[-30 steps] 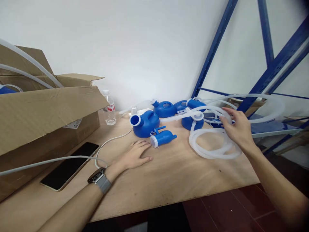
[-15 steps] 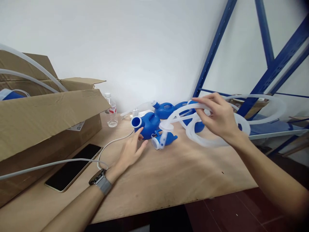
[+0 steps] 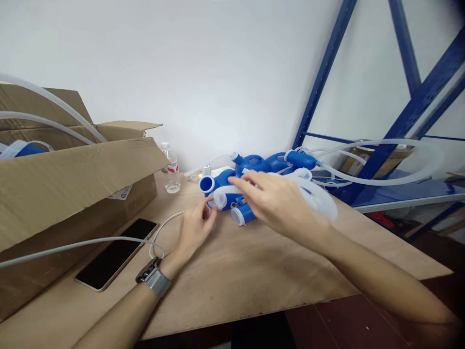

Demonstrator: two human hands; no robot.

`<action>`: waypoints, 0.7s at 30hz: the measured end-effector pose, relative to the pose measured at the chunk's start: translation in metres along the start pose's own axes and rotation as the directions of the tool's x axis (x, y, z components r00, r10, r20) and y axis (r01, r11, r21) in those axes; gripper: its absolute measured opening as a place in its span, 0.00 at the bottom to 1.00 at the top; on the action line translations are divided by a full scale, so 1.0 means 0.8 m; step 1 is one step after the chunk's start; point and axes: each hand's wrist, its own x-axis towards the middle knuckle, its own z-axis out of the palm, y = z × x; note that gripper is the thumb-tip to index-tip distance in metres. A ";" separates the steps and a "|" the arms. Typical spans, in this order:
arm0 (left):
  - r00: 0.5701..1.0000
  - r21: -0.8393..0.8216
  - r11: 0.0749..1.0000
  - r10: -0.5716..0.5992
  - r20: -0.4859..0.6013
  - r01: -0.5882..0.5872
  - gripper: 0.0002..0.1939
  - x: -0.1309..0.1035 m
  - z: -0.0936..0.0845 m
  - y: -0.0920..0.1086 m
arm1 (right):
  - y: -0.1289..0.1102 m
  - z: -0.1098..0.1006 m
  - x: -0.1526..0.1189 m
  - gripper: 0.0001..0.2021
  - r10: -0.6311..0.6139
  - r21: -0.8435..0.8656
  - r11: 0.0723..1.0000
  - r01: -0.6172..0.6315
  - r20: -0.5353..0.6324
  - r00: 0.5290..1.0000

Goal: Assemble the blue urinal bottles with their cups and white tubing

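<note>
My left hand (image 3: pixel 196 225) has its thumb and fingers at the rim of a translucent round cap (image 3: pixel 220 199), pinching its edge. A clear plastic tube (image 3: pixel 235 190) runs from this cap, and my right hand (image 3: pixel 279 201) grips it from above. More loops of the tube (image 3: pixel 323 196) hang beyond the right wrist. Just behind the cap stands a blue bottle (image 3: pixel 227 177) with an open white-rimmed mouth (image 3: pixel 207 184) facing me. A smaller blue piece with a white rim (image 3: pixel 240 215) lies under my right fingers, partly hidden.
Several blue bottles (image 3: pixel 250 162) stand along the wall, and another coiled tube (image 3: pixel 399 182) reaches the blue shelf rack (image 3: pixel 410 194). At left are an open cardboard box (image 3: pixel 83 169), a phone (image 3: pixel 116 254), a white cable (image 3: pixel 109 239) and a water bottle (image 3: pixel 172 172).
My right hand has moved left and down with the tube, bringing its cap in front of the blue bottle to my left fingers. The left hand has stayed nearly in place.
</note>
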 end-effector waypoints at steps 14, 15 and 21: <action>0.955 0.112 0.987 -0.142 0.261 0.116 0.33 0.001 -0.005 0.004 | -0.066 -0.029 -0.044 0.28 -0.301 0.573 0.810 0.123 0.226 0.926; 0.954 0.108 0.987 -0.146 0.262 0.121 0.30 0.003 -0.007 0.003 | -0.065 -0.031 -0.041 0.30 -0.317 0.591 0.795 0.138 0.211 0.924; 0.945 0.116 0.986 -0.153 0.290 0.124 0.22 0.016 -0.032 0.013 | -0.022 -0.009 -0.028 0.22 -0.050 0.725 0.681 -0.101 0.183 0.982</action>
